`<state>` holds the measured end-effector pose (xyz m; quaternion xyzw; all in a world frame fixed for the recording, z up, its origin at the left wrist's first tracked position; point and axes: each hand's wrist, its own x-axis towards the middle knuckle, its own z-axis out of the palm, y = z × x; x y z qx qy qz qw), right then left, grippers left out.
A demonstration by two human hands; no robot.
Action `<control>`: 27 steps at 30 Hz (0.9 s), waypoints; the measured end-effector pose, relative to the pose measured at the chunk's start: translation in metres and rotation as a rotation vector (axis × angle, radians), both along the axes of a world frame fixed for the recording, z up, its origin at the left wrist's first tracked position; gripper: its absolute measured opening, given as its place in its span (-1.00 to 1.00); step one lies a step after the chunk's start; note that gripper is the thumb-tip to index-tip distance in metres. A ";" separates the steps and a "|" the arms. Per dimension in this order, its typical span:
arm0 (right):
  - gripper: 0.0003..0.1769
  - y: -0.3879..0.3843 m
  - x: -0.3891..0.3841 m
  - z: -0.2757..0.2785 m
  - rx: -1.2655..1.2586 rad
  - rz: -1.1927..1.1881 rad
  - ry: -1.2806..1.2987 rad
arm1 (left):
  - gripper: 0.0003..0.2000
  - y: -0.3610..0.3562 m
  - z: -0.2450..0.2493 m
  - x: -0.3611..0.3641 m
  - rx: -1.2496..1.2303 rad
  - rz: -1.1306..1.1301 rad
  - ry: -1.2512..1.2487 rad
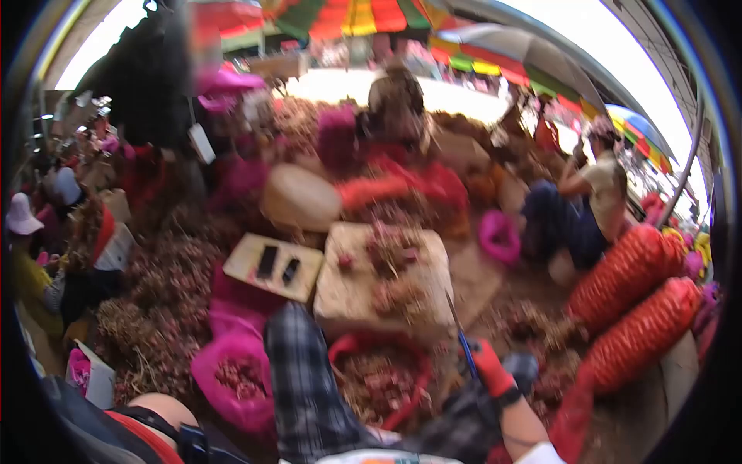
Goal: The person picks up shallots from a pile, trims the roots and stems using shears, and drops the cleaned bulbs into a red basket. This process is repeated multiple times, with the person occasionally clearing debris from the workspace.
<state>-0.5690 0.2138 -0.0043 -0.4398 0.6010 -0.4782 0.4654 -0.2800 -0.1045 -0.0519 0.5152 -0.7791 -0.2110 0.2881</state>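
My right hand [492, 369], in a red glove, is closed around a slim blue-handled cutting tool [467, 352] whose thin blade points up and away. The blade tip is beside the right edge of a pale block-like board [340, 298]. On that board lie bunches of red onions [390, 246] with dry stalks and roots. Below it, between my plaid-covered knees, a red-rimmed basket [424, 387] holds more red onions. My left hand is outside the view.
Two dark phones [268, 261] lie on a pale panel [241, 249]. A pink bag [202, 371] of onions stands left, near a large onion heap [166, 286]. Full red net sacks [641, 332] lie right. A person [607, 185] sits at right; another [396, 108] is ahead.
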 end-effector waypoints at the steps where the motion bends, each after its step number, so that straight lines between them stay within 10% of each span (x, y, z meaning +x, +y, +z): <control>1: -0.77 -0.003 -0.001 0.007 0.081 -0.066 -0.040 | -0.73 -0.002 0.001 -0.003 0.024 0.032 0.027; 8: -0.65 -0.042 -0.041 -0.009 -0.043 -0.165 0.025 | -0.74 -0.009 0.015 0.005 -0.008 0.169 0.482; 13: -0.59 -0.085 -0.049 -0.001 0.016 -0.008 -0.258 | -0.74 0.106 0.200 0.042 -0.432 -0.056 1.144; 18: -0.63 -0.086 -0.059 -0.031 0.131 -0.084 -0.101 | -0.74 0.202 0.300 0.050 -0.761 -0.525 1.264; 23: -0.65 -0.096 -0.058 -0.025 -0.179 -0.180 0.476 | -0.59 0.072 0.188 -0.038 -0.209 -0.227 0.829; 27: -0.66 -0.088 -0.055 -0.003 -0.119 -0.231 0.871 | 0.01 -0.051 0.014 -0.047 0.062 0.004 -0.054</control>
